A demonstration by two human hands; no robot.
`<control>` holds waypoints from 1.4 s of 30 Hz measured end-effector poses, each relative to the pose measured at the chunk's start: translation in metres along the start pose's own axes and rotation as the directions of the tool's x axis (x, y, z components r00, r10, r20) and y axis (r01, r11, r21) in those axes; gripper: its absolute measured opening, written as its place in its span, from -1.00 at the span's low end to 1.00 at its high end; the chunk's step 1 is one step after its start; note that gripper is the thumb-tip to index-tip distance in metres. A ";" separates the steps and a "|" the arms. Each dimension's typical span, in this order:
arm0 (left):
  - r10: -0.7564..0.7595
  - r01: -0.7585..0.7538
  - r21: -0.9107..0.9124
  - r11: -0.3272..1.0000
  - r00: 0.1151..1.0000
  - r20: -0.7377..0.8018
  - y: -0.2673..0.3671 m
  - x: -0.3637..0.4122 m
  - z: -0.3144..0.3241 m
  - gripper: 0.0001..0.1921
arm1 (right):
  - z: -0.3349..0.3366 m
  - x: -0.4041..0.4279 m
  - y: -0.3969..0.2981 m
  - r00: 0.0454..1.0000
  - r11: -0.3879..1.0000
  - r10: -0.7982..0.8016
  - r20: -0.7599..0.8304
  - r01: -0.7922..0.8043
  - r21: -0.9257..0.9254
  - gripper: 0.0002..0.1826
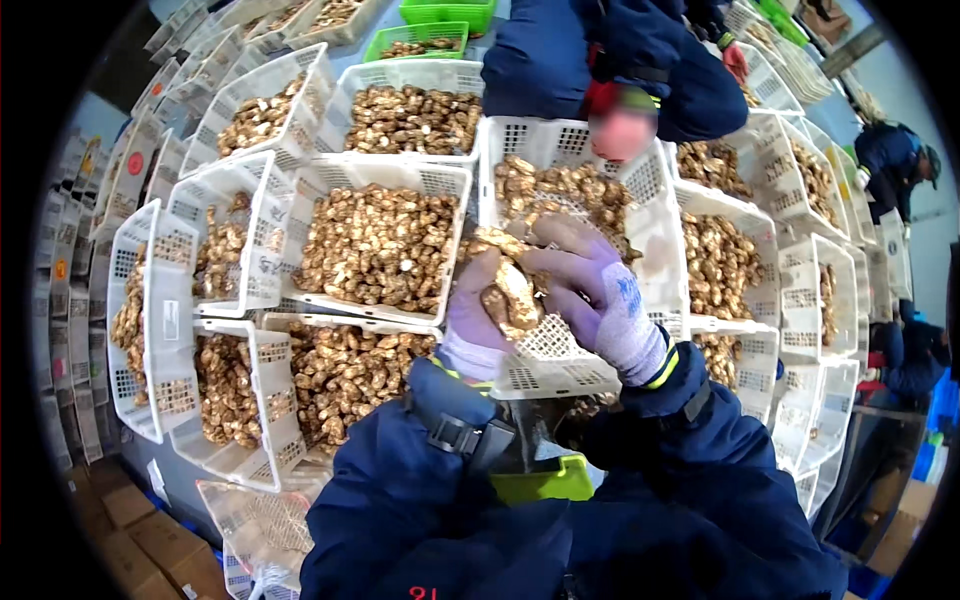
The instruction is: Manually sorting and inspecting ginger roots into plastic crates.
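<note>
My left hand (476,319), in a lavender knit glove, grips a knobbly brown piece of produce (514,292), shaped like a root or a mushroom. My right hand (592,281), gloved alike, curls its fingers round more brown pieces at the right of that one; how many it holds is hidden. Both hands are above the near part of a white perforated plastic crate (559,379). Inside its far half lies a heap of similar brown pieces (577,184). Its bare mesh floor (555,339) shows below my hands.
Full white crates stand close by on the left (382,240) and right (720,262). Across the crate a co-worker's red-gloved hand (622,135) reaches over its far end. A green container (544,480) is near my lap. Stacked cardboard boxes (157,540) stand at lower left.
</note>
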State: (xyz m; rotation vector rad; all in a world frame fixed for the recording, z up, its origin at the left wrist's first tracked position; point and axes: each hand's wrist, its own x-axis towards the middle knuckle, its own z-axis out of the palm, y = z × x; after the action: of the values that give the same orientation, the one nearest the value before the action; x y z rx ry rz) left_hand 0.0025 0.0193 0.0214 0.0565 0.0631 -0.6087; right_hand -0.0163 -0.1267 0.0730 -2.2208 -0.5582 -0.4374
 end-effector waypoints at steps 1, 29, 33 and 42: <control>-0.013 0.015 -0.036 0.999 0.999 0.047 0.001 0.001 -0.005 -0.54 | 0.003 0.001 0.002 0.999 0.998 -0.042 -0.015 0.042 0.035 -0.63; 0.040 -0.008 0.240 0.971 0.991 -0.129 -0.019 0.008 0.002 -0.55 | -0.012 -0.040 0.021 0.911 0.864 0.410 -0.036 -0.375 0.336 -0.74; 0.002 0.015 0.177 0.984 0.995 -0.095 -0.015 0.010 -0.015 -0.59 | -0.012 -0.038 0.026 0.758 0.466 0.632 0.163 -0.540 0.701 -0.71; 0.059 -0.045 0.147 0.988 0.994 -0.091 -0.012 0.002 0.002 -0.55 | -0.007 -0.030 0.016 0.844 0.474 0.510 0.162 -0.434 0.766 -0.52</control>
State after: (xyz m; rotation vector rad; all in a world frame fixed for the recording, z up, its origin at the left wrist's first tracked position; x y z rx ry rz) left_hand -0.0023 0.0077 0.0230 0.2277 0.1088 -0.5572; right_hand -0.0339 -0.1490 0.0535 -1.3707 -0.0103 0.0371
